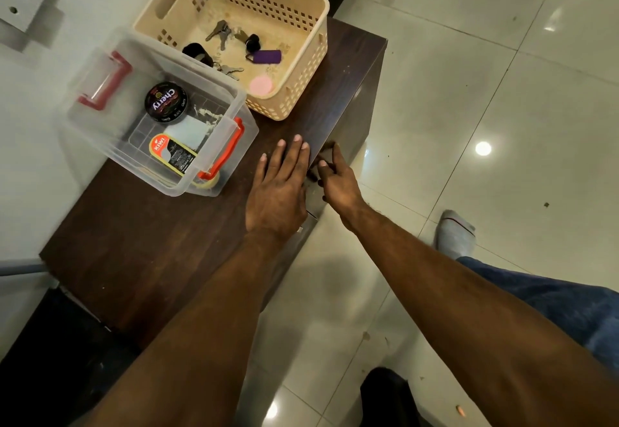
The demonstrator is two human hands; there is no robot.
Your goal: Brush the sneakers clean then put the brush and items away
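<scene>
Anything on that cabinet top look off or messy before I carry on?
Mostly tidy. The clear box has no lid on and overhangs the cabinet on the wall side. Dusty specks lie on the top near the front edge, where the left hand rests flat and the right hand cups just beyond it.

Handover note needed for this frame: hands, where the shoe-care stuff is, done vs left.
Left hand: flat, fingers straight, resting on the dark cabinet top.
Right hand: at the cabinet's front edge, fingers curled; whether it holds anything cannot be told.
Clear box, lid off, holds the polish tin and the Kiwi pack. Beige basket beside it holds keys.
Done: polish items are in the box.
Left: no brush or sneakers in view; find them, confirm the brush is stowed, close the box.
</scene>
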